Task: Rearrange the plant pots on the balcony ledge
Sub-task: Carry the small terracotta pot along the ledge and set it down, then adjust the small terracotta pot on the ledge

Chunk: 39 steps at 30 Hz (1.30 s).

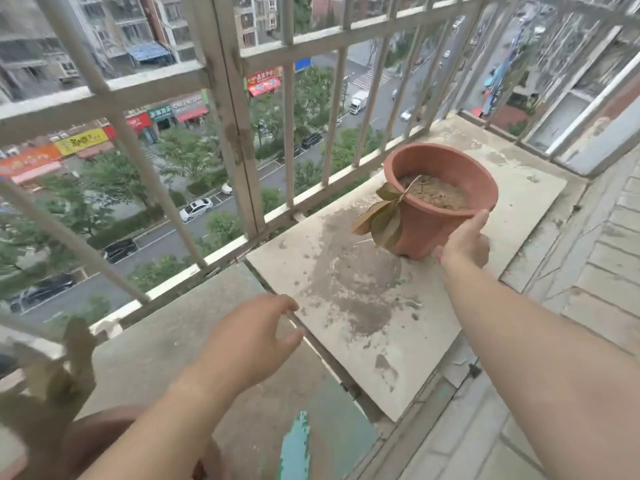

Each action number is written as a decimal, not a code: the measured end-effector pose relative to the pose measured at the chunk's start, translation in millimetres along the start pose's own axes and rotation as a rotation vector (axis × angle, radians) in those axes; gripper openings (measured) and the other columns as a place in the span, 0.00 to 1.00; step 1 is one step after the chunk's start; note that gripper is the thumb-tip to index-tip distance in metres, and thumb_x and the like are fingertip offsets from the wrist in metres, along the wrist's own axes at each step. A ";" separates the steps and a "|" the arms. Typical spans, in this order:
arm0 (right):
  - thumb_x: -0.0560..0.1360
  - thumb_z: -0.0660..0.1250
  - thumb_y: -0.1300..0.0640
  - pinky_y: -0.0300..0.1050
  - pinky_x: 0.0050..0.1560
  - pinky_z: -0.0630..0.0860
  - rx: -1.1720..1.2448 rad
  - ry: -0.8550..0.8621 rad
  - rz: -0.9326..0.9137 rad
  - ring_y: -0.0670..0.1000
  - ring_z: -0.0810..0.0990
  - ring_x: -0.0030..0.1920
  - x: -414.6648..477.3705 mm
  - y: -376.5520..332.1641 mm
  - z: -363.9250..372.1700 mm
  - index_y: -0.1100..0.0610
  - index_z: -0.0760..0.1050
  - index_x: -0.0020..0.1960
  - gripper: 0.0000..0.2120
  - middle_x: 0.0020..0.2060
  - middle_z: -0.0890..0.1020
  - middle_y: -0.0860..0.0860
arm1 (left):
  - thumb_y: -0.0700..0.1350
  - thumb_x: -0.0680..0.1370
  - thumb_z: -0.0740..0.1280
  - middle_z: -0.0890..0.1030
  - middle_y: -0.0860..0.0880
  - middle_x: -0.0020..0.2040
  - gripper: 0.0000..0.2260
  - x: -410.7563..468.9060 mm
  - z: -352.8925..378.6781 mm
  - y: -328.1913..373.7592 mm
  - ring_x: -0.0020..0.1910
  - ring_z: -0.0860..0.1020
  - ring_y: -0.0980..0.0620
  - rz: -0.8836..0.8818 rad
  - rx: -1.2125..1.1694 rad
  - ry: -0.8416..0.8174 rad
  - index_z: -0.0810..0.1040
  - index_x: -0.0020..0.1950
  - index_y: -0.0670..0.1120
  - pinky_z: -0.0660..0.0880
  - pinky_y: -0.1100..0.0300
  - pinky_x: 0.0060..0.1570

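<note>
A terracotta plastic pot (440, 174) with dry soil and a wilted plant drooping over its left side stands on the pale ledge slab (353, 306). My right hand (465, 240) reaches to its near right side, thumb up against the rim, palm close to the wall; whether it grips is unclear. My left hand (249, 337) hovers over the darker ledge section, fingers apart, holding nothing. A second brown pot (100, 441) shows at the bottom left, partly hidden by my left forearm, with a blurred plant above it.
A beige metal railing (239, 109) runs along the ledge's outer edge, with a street far below. Dried soil stains mark the slab in front of the pot. A tiled balcony floor (588, 278) lies to the right. Peeling teal paint (294, 445) marks the near ledge.
</note>
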State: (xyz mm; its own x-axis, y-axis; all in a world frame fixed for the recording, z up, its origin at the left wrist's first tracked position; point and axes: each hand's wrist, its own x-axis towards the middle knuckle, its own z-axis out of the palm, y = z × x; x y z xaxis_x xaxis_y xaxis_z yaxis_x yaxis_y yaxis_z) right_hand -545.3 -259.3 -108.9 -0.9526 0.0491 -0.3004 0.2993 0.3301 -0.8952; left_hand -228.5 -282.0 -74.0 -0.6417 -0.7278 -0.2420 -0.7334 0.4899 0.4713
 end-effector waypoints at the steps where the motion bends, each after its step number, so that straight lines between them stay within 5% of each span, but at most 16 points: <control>1: 0.73 0.48 0.35 0.57 0.51 0.78 -0.014 -0.029 0.000 0.61 0.82 0.46 -21.9 13.0 -1.9 0.60 0.76 0.56 0.33 0.49 0.82 0.56 | 0.56 0.76 0.62 0.75 0.56 0.62 0.17 -10.9 -4.8 -0.6 0.61 0.73 0.54 -0.010 -0.027 0.024 0.72 0.64 0.55 0.70 0.59 0.57; 5: 0.78 0.52 0.45 0.41 0.27 0.70 -0.101 -0.665 0.017 0.49 0.74 0.25 -140.5 51.3 0.8 0.61 0.74 0.52 0.21 0.32 0.79 0.53 | 0.54 0.76 0.64 0.76 0.59 0.57 0.14 -74.4 -24.3 1.0 0.58 0.73 0.58 -0.033 -0.152 0.208 0.74 0.62 0.56 0.66 0.63 0.54; 7: 0.78 0.56 0.49 0.37 0.25 0.65 -0.224 -1.058 0.017 0.46 0.72 0.22 -200.8 56.0 -1.3 0.59 0.75 0.53 0.16 0.31 0.78 0.52 | 0.53 0.75 0.64 0.76 0.61 0.53 0.13 -112.6 -31.8 -0.9 0.53 0.74 0.60 -0.066 -0.191 0.334 0.75 0.59 0.55 0.66 0.66 0.51; 9: 0.77 0.57 0.46 0.40 0.33 0.70 -0.524 -1.405 -0.139 0.48 0.77 0.31 -250.1 63.0 -13.5 0.56 0.75 0.56 0.17 0.38 0.80 0.51 | 0.52 0.75 0.65 0.76 0.62 0.47 0.10 -153.6 -36.5 -9.2 0.47 0.75 0.63 -0.145 -0.217 0.445 0.77 0.56 0.55 0.68 0.70 0.46; 11: 0.77 0.55 0.41 0.45 0.47 0.72 -0.838 -1.588 -0.508 0.54 0.79 0.49 -284.4 74.8 -32.4 0.55 0.75 0.61 0.23 0.51 0.80 0.53 | 0.50 0.74 0.66 0.77 0.62 0.45 0.08 -192.9 -34.7 -22.4 0.46 0.76 0.63 -0.249 -0.202 0.552 0.78 0.53 0.55 0.69 0.72 0.46; 14: 0.78 0.54 0.40 0.46 0.52 0.70 -0.939 -1.471 -0.911 0.59 0.77 0.58 -313.6 85.0 -61.0 0.57 0.73 0.62 0.24 0.57 0.79 0.58 | 0.44 0.73 0.68 0.80 0.51 0.52 0.09 -239.7 -21.2 -44.0 0.54 0.76 0.51 -0.480 -0.172 0.690 0.79 0.53 0.49 0.70 0.60 0.56; 17: 0.79 0.51 0.43 0.52 0.58 0.73 -0.994 -1.297 -0.988 0.61 0.77 0.58 -328.2 89.4 -74.0 0.61 0.70 0.63 0.24 0.57 0.78 0.61 | 0.40 0.72 0.68 0.77 0.43 0.60 0.15 -260.9 -7.4 -57.8 0.61 0.73 0.42 -0.656 -0.129 0.697 0.77 0.58 0.42 0.66 0.51 0.64; 20: 0.80 0.50 0.46 0.54 0.56 0.74 -1.047 -1.154 -1.096 0.61 0.78 0.57 -332.1 92.5 -78.6 0.62 0.70 0.62 0.22 0.56 0.79 0.62 | 0.48 0.75 0.64 0.67 0.42 0.71 0.25 -259.6 4.6 -58.1 0.70 0.64 0.42 -0.718 0.058 0.493 0.65 0.71 0.43 0.58 0.50 0.69; 23: 0.81 0.51 0.50 0.52 0.53 0.73 -1.052 -1.145 -1.146 0.62 0.78 0.56 -327.2 90.5 -75.1 0.63 0.70 0.60 0.20 0.55 0.79 0.63 | 0.51 0.77 0.61 0.57 0.45 0.77 0.29 -253.0 9.4 -51.6 0.75 0.55 0.44 -0.715 0.055 0.400 0.56 0.76 0.47 0.53 0.49 0.73; 29: 0.80 0.55 0.51 0.47 0.41 0.66 -0.980 -1.113 -1.171 0.63 0.79 0.51 -280.2 70.4 -54.4 0.62 0.73 0.52 0.15 0.49 0.81 0.63 | 0.53 0.78 0.59 0.52 0.44 0.78 0.32 -249.5 21.3 -48.8 0.77 0.49 0.45 -0.751 -0.090 0.428 0.50 0.77 0.44 0.49 0.51 0.74; 32: 0.79 0.55 0.49 0.47 0.40 0.65 -0.985 -1.043 -1.076 0.63 0.78 0.49 -243.3 57.1 -49.5 0.59 0.70 0.46 0.14 0.48 0.80 0.64 | 0.57 0.78 0.58 0.66 0.41 0.72 0.32 -240.2 24.7 -47.1 0.72 0.63 0.42 -0.831 -0.352 0.429 0.51 0.77 0.44 0.61 0.50 0.69; 33: 0.79 0.55 0.49 0.47 0.40 0.64 -0.981 -1.032 -1.060 0.63 0.78 0.49 -234.7 54.1 -48.9 0.58 0.68 0.44 0.13 0.47 0.80 0.64 | 0.57 0.78 0.58 0.76 0.45 0.63 0.30 -234.9 24.9 -44.5 0.64 0.73 0.41 -0.823 -0.417 0.423 0.55 0.75 0.45 0.68 0.51 0.63; 35: 0.79 0.55 0.48 0.46 0.39 0.63 -0.978 -1.023 -1.041 0.61 0.78 0.47 -226.5 51.0 -48.3 0.56 0.66 0.42 0.13 0.46 0.80 0.62 | 0.56 0.79 0.58 0.79 0.53 0.45 0.22 -221.8 25.0 -38.7 0.48 0.81 0.44 -0.754 -0.520 0.414 0.65 0.69 0.47 0.75 0.49 0.55; 39: 0.78 0.57 0.47 0.45 0.38 0.62 -0.945 -1.008 -1.003 0.59 0.77 0.44 -224.6 50.6 -44.8 0.54 0.67 0.38 0.14 0.39 0.78 0.57 | 0.51 0.79 0.61 0.82 0.40 0.47 0.11 -195.8 23.0 -40.9 0.45 0.81 0.42 -0.716 -0.841 0.465 0.69 0.55 0.44 0.77 0.40 0.51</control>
State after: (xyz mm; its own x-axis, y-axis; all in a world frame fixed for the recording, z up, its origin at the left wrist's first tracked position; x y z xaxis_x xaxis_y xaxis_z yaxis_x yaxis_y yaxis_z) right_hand -318.7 -211.4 -72.0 -0.2124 -0.9587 -0.1891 -0.8390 0.2781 -0.4677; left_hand -78.1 -148.4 -65.4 0.1222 -0.8958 -0.4272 -0.4031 -0.4382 0.8034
